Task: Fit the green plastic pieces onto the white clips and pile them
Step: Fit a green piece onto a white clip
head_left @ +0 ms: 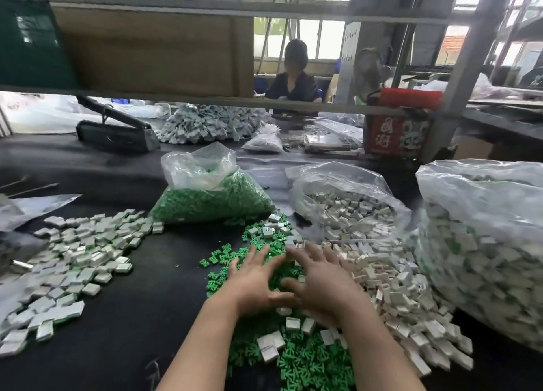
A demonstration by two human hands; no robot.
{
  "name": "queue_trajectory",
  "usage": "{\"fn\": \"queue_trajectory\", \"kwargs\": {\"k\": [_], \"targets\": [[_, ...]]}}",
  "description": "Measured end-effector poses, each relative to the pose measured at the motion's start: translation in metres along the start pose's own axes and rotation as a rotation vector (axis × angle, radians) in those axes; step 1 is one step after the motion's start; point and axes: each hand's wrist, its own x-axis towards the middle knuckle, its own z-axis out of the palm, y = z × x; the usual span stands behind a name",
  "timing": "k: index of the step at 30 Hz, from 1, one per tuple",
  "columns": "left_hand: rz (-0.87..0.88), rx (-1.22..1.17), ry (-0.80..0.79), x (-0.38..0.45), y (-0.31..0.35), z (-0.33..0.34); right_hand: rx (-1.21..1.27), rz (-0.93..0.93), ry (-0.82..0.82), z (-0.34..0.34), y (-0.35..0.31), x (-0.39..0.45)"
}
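Loose green plastic pieces (305, 361) lie in a heap on the black table in front of me, mixed with a few white clips. My left hand (254, 282) lies over the heap with fingers spread. My right hand (320, 279) is beside it, fingers spread too, blurred, thumbs nearly touching. I see nothing gripped in either hand. A spill of white clips (390, 285) lies to the right of the hands. A pile of fitted clips (76, 258) with green inside spreads out at the left.
An open bag of green pieces (211, 199) stands behind the heap. A bag of white clips (346, 211) and a large bag (482, 249) stand at the right. Another person (293, 79) sits across the table behind a shelf rail (176, 96).
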Motion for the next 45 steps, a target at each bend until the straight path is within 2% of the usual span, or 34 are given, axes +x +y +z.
{"fn": "queue_trajectory", "kwargs": {"k": [4, 7, 9, 13, 14, 16, 30, 34, 36, 40, 45], "targets": [[-0.049, -0.071, 0.238, 0.002, 0.011, 0.004, 0.017, 0.035, 0.244, 0.007, 0.002, 0.002], [-0.062, -0.110, 0.363, 0.001, 0.014, 0.003, 0.027, 0.044, 0.293, 0.005, 0.003, 0.005], [-0.038, -0.113, 0.299, -0.002, 0.013, -0.003, 0.028, 0.032, 0.225, -0.003, 0.006, 0.005], [-0.036, -0.080, -0.112, -0.007, 0.003, -0.016, -0.042, 0.031, -0.167, -0.017, 0.009, 0.002], [-0.041, -0.056, -0.183, -0.007, 0.002, -0.017, -0.057, 0.032, -0.216, -0.018, 0.010, 0.002], [-0.036, -0.039, -0.219, -0.005, 0.002, -0.015, -0.043, 0.033, -0.205, -0.016, 0.010, 0.001], [-0.066, -0.088, 0.115, 0.011, 0.017, 0.002, 0.015, 0.131, 0.263, 0.006, 0.005, 0.016], [-0.135, -0.082, 0.391, 0.016, 0.019, 0.005, 0.029, 0.164, 0.379, 0.005, 0.004, 0.017], [-0.142, -0.085, 0.472, 0.017, 0.018, 0.005, 0.014, 0.181, 0.442, 0.006, 0.004, 0.017], [-0.053, -0.117, 0.535, 0.014, 0.019, 0.003, -0.009, 0.179, 0.559, 0.006, 0.005, 0.018], [-0.048, -0.235, 0.602, 0.010, 0.019, -0.002, -0.002, 0.195, 0.592, 0.005, 0.005, 0.018]]}}
